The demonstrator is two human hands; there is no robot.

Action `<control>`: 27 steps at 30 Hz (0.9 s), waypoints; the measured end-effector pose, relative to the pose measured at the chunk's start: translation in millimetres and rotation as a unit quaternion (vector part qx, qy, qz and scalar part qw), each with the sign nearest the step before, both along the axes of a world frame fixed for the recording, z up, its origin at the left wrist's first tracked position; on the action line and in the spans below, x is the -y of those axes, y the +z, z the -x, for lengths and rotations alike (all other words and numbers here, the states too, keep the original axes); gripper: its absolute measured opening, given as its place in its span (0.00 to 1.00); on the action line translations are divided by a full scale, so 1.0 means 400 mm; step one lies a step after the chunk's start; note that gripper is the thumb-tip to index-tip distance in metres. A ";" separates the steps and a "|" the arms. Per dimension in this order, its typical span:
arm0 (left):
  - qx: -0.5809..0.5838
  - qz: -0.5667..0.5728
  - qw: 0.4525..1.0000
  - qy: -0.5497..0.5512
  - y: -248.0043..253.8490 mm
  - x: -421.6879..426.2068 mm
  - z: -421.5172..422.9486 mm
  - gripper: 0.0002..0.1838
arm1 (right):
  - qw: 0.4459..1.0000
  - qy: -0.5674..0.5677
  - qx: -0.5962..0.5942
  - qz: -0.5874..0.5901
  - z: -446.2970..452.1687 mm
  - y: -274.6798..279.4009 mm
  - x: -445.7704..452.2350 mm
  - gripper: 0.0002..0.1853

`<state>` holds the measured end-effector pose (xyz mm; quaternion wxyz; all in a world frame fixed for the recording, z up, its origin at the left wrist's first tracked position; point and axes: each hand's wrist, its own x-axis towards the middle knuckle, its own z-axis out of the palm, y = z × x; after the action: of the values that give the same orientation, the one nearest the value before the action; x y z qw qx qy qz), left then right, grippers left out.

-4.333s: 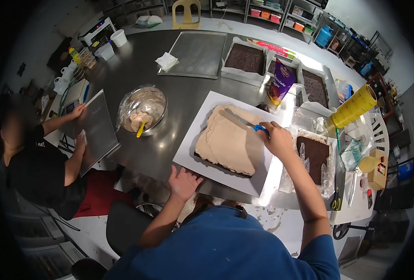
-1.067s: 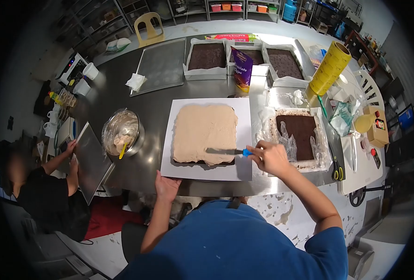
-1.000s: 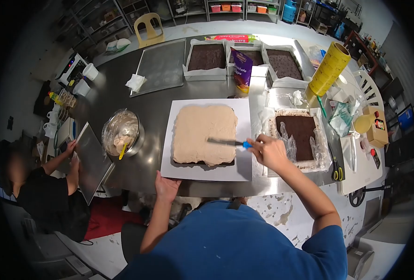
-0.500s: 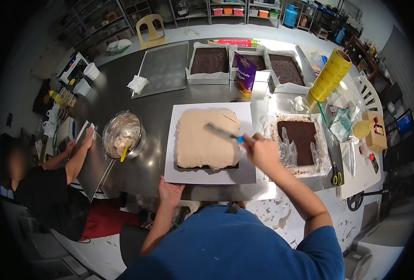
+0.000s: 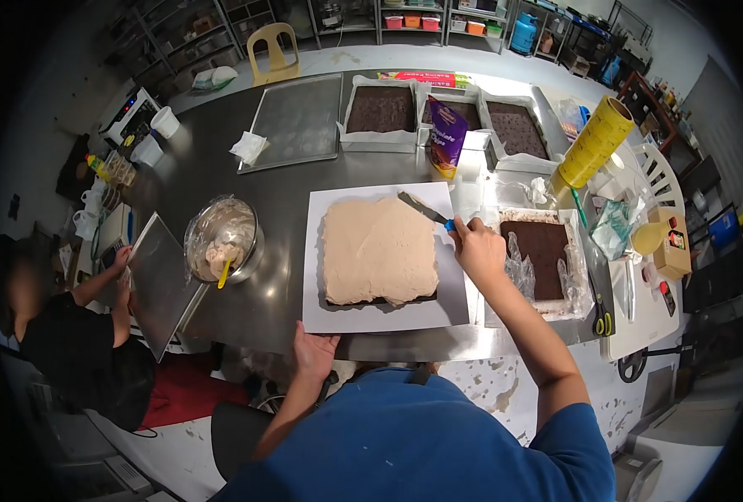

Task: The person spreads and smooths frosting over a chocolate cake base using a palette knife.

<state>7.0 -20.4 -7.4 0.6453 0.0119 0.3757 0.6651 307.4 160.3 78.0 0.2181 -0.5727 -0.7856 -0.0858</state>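
Observation:
A white cake board (image 5: 453, 293) lies at the table's front, bearing a square cake (image 5: 380, 251) under beige frosting, with a dark layer showing along its front edge. My right hand (image 5: 480, 249) is closed around the handle of a palette knife (image 5: 422, 207). Its blade is at the cake's far right corner, with some frosting along it. At the board's near left corner, my left hand (image 5: 315, 351) is palm up, holding the edge; some of its fingers are partly hidden. To the left, a metal bowl (image 5: 250, 230) contains frosting and a yellow-handled utensil (image 5: 224, 274).
A lined pan (image 5: 579, 301) with dark cake and crumpled plastic is close on the right, beside scissors (image 5: 603, 314). Behind stand a purple pouch (image 5: 447, 138), more cake pans (image 5: 380, 144) and a yellow roll (image 5: 595, 142). A co-worker (image 5: 87, 343) at left holds a metal tray (image 5: 158, 280).
The palette knife has moved from over the cake's middle to its far right corner. The board has turned slightly counterclockwise, my left hand moving with it. The co-worker's hands have shifted on the tray.

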 end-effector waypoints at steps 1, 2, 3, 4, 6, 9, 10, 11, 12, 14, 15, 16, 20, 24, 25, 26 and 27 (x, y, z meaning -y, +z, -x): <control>0.000 0.004 1.000 0.004 0.006 -0.001 -0.006 0.27 | 1.000 -0.006 0.004 0.022 0.008 0.005 0.006 0.12; 0.000 0.008 1.000 0.009 0.011 -0.001 -0.011 0.27 | 1.000 -0.004 0.005 0.021 0.016 0.010 0.023 0.12; 0.001 0.008 1.000 0.011 0.011 -0.001 -0.012 0.27 | 0.998 0.019 -0.001 0.058 0.029 0.032 0.049 0.13; 0.002 0.006 1.000 0.009 0.010 0.001 -0.014 0.27 | 0.994 0.042 -0.006 0.096 0.042 0.043 0.075 0.14; 0.003 0.006 1.000 0.008 0.011 0.006 -0.018 0.27 | 0.992 0.067 -0.002 0.105 0.051 0.038 0.099 0.15; -0.001 0.011 1.000 0.004 0.019 0.013 -0.025 0.27 | 0.992 0.089 -0.011 0.088 0.041 0.039 0.084 0.14; -0.004 0.015 1.000 0.004 0.022 0.014 -0.027 0.27 | 0.992 0.089 -0.011 0.088 0.033 0.031 0.066 0.14; -0.007 0.018 1.000 0.004 0.026 0.014 -0.030 0.27 | 0.995 0.065 -0.005 0.070 0.022 0.016 0.044 0.14; -0.007 0.017 1.000 0.004 0.030 0.013 -0.035 0.27 | 0.998 0.040 0.002 0.051 0.017 0.010 0.025 0.14; 0.000 0.016 1.000 0.020 0.037 0.011 -0.041 0.27 | 1.000 0.017 0.010 0.018 0.010 -0.001 0.001 0.13; 0.000 0.015 1.000 0.022 0.036 0.013 -0.040 0.27 | 1.000 0.008 0.009 0.016 0.011 0.001 -0.004 0.12; -0.001 0.016 1.000 0.016 0.033 0.016 -0.039 0.27 | 1.000 -0.001 0.009 0.014 0.013 0.003 -0.005 0.12; 0.006 0.009 1.000 0.015 0.034 0.021 -0.048 0.26 | 0.994 0.043 -0.043 0.096 0.040 0.034 0.032 0.11; 0.011 0.010 1.000 0.012 0.024 0.028 -0.050 0.27 | 0.982 0.126 -0.038 0.132 0.108 0.073 0.110 0.14; 0.010 0.008 1.000 0.014 0.024 0.028 -0.052 0.27 | 0.983 0.125 -0.037 0.132 0.111 0.069 0.112 0.14; 0.010 0.006 1.000 0.016 0.024 0.028 -0.054 0.27 | 0.981 0.155 -0.028 0.114 0.114 0.060 0.110 0.13; 0.010 0.006 1.000 0.016 0.026 0.029 -0.055 0.27 | 0.978 0.185 -0.018 0.096 0.116 0.050 0.107 0.14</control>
<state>29.1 -31.8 2.8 0.6383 -0.0046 0.3729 0.6734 261.0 117.4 98.1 0.1883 -0.4373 -0.8784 0.0419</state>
